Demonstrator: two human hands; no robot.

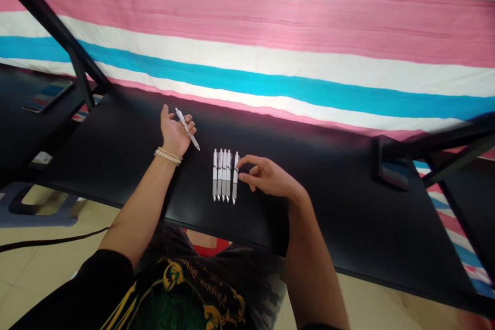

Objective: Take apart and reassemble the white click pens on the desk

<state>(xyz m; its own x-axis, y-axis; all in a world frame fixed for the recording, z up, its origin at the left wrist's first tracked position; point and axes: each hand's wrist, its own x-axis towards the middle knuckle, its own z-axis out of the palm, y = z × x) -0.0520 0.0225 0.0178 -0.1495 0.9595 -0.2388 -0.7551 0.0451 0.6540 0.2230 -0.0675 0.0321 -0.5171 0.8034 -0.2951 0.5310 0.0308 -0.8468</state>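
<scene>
Well, at 6 o'clock the printed shirt [181, 289] sat nearest, just behind the edge of the black counter [328, 221]. At 1 o'clock, the right hand [266, 176] reached in from the side, its fingers [247, 171] half open, their tips at the end pen [235, 178] of a row; I couldn't tell whether they gripped it or only touched it. That pen lay slightly apart from the other four, and the row of pens [223, 175] sat at 12 o'clock, tips toward the person, so evenly that the order looked deliberate. At 11 o'clock, the left hand [175, 135], a chain bracelet [167, 155] at its wrist, lay palm up, fingers [192, 130] loosely closed on a single pen [186, 127], apparently cradling it rather than writing. Farthest off, striped cloth [247, 62] hung behind the counter.
</scene>
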